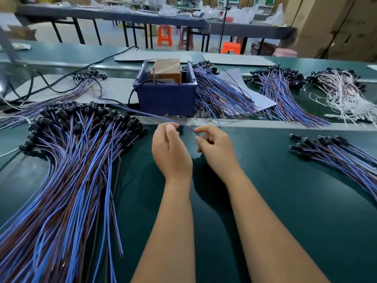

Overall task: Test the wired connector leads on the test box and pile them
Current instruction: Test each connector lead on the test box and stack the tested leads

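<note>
We are making out no readable writing or brand anywhere; the tan block inside the blue test box [166,92] is too blurred to show any label. We are holding one lead [155,116], a thin blue-and-brown wire pair, stretched above the green table [275,180] just in front of the box. Our left hand [171,152] is closing its fingertips on the wire, and our right hand [216,149] is pinching its near end. A large pile of leads [71,170] with black connectors is lying at our left; a smaller pile [334,152] is lying at our right.
</note>
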Action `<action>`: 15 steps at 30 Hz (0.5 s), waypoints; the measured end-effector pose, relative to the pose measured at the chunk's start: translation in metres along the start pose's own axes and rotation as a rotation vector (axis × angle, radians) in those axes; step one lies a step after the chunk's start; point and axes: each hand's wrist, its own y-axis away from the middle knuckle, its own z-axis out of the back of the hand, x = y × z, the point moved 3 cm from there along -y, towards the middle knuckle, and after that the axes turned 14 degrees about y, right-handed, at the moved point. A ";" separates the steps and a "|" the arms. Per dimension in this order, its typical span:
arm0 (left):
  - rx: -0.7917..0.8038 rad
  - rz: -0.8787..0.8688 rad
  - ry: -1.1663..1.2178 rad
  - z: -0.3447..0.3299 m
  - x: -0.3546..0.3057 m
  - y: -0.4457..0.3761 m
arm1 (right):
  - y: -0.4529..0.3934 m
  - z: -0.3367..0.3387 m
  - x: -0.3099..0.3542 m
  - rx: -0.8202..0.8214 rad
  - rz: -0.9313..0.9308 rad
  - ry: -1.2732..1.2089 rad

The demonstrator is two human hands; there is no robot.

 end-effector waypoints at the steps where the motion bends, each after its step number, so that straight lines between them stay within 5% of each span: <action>1: -0.041 0.114 0.001 0.001 0.004 -0.004 | 0.000 0.002 -0.002 0.065 0.003 -0.048; 3: -0.054 0.221 -0.003 0.002 0.010 -0.010 | 0.001 0.006 -0.005 0.176 0.003 -0.093; 11: -0.024 0.179 0.055 0.003 0.008 -0.020 | 0.013 0.007 0.005 0.684 0.097 -0.128; 15: 0.205 0.279 0.192 -0.001 0.004 -0.011 | 0.008 -0.006 0.012 0.359 -0.005 -0.299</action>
